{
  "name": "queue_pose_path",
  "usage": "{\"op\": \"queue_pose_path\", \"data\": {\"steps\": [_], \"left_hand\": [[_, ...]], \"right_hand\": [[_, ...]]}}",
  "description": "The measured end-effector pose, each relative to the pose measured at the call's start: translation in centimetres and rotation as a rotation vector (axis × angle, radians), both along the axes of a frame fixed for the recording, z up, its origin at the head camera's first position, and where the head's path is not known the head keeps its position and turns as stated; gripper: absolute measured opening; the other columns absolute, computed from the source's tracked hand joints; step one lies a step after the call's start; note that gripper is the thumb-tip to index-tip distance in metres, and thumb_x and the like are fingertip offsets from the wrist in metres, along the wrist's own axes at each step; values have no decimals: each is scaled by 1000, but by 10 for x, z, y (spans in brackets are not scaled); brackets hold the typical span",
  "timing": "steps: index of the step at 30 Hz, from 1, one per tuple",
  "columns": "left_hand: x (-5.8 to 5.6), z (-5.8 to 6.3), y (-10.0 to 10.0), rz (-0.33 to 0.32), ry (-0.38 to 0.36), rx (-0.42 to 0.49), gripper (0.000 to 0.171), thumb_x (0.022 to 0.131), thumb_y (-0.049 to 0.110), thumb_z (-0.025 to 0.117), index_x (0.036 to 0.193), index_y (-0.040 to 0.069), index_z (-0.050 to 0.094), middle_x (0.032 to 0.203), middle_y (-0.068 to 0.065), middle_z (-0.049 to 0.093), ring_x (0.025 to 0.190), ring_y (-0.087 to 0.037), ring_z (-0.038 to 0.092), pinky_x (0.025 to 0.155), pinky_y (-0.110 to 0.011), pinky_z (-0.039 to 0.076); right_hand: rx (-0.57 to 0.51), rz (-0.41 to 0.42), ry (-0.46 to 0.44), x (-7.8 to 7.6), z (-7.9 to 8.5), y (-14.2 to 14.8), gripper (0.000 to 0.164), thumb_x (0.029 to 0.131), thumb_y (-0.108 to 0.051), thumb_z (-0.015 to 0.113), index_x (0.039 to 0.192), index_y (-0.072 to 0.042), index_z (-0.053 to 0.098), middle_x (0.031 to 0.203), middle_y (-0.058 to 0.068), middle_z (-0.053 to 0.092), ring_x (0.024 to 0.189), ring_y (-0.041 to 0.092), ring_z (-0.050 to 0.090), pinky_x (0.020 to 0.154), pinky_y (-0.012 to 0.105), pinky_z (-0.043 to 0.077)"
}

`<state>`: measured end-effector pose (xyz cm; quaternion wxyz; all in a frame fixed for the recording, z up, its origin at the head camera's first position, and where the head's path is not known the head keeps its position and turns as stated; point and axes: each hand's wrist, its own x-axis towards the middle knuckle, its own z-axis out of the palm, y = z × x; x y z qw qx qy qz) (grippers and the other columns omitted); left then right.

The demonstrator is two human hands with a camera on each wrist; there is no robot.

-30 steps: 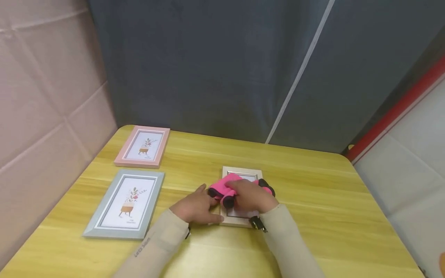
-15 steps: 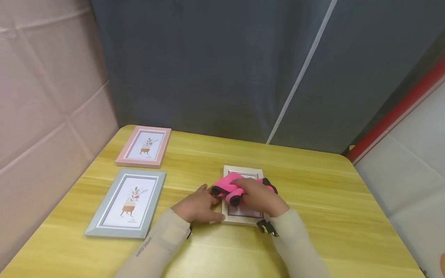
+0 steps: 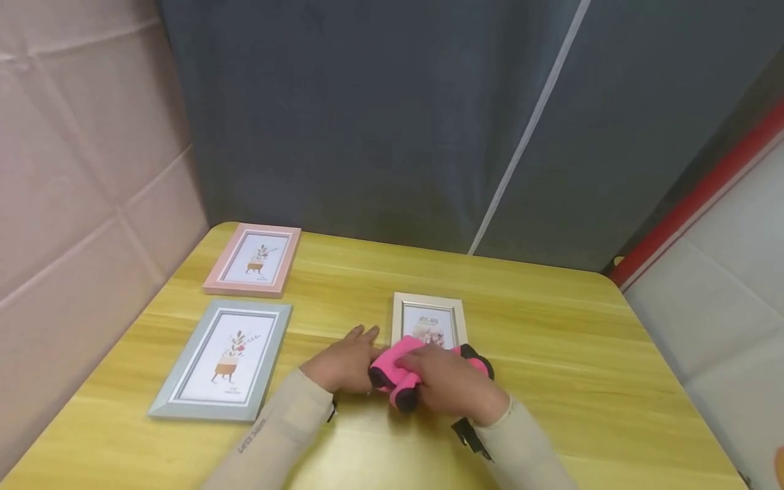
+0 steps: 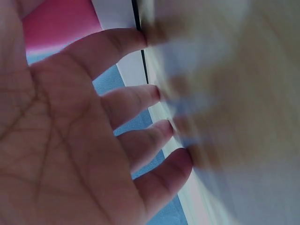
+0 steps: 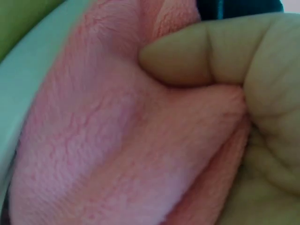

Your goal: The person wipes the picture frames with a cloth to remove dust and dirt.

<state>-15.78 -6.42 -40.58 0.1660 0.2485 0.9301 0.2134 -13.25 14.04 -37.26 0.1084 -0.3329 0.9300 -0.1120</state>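
In the head view, my right hand grips a bunched pink cloth with dark trim over the near part of a cream picture frame. The frame lies flat, and its far half with a printed picture shows; the near edge is hidden under cloth and hand. The right wrist view shows the plush cloth pinched between thumb and palm. My left hand lies at the frame's left side, fingers spread and slightly bent. In the left wrist view, the left hand's fingertips touch the wooden surface.
A pink picture frame and a larger grey-blue picture frame lie flat on the left of the wood-grain table. A dark curtain hangs behind the table, with pale panels on both sides.
My right hand has drawn the cloth toward me along the cream frame, uncovering the picture's upper part. My left hand stays at the frame's side, its thumb now hidden.
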Motion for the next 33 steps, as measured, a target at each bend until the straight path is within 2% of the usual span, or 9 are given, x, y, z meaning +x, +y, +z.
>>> {"op": "queue_pose_path", "data": {"steps": [5, 11, 16, 20, 23, 25, 29, 33], "left_hand": [[0, -2, -1, 33, -14, 20, 71, 82, 57, 70, 134, 10, 64, 150, -20, 43, 144, -45, 25, 110, -55, 33], [-1, -4, -2, 3, -11, -12, 63, 86, 55, 69, 134, 15, 65, 144, -11, 53, 144, -46, 23, 113, -55, 30], [-1, -2, -2, -8, -1, -19, 66, 86, 55, 67, 138, 13, 61, 151, -10, 45, 144, -48, 21, 114, -54, 28], [0, -2, -2, 21, -26, 5, 66, 85, 54, 69, 138, 16, 61, 148, -10, 49, 144, -47, 22, 113, -55, 29], [1, -2, -2, 56, -43, 52, 70, 83, 56, 71, 141, 19, 58, 151, -11, 45, 144, -46, 22, 112, -56, 31], [0, -3, -2, 43, -29, 57, 71, 83, 57, 70, 142, 20, 57, 152, -15, 42, 144, -46, 23, 112, -55, 30], [-1, -2, -1, 9, -7, 6, 74, 82, 59, 71, 143, 19, 56, 155, -21, 35, 143, -47, 23, 112, -55, 30], [0, -1, -1, 5, -8, -19, 74, 82, 59, 72, 141, 16, 58, 156, -21, 32, 144, -48, 22, 111, -56, 32]], "right_hand": [[109, -69, 38, -24, -7, -5, 57, 91, -39, 71, 141, -15, 58, 142, 12, 55, 135, 31, 46, 111, 49, 36], [183, -208, -29, -50, -6, -13, 64, 90, -22, 72, 149, -24, 48, 153, 8, 43, 143, 30, 34, 113, 57, 28], [151, -265, -57, -56, -4, -16, 67, 86, -9, 72, 148, -24, 50, 152, 8, 44, 141, 31, 37, 111, 58, 31], [31, -243, 9, -49, -5, -9, 53, 88, -14, 72, 139, -20, 60, 139, 7, 57, 130, 30, 50, 108, 52, 39], [-73, -148, 83, -36, -1, 0, 36, 88, -22, 76, 123, -17, 69, 118, 3, 68, 113, 24, 61, 100, 43, 48], [-108, -76, 104, -24, 6, 4, 29, 87, -22, 78, 114, -15, 71, 111, 1, 69, 106, 22, 64, 97, 40, 50], [-72, 10, 43, 1, 15, 7, 24, 91, -17, 73, 115, -13, 72, 112, 2, 69, 109, 24, 63, 98, 41, 49], [18, 15, 0, 10, 11, 2, 32, 94, -9, 65, 125, -14, 69, 121, 3, 67, 117, 25, 60, 102, 43, 46]]}}
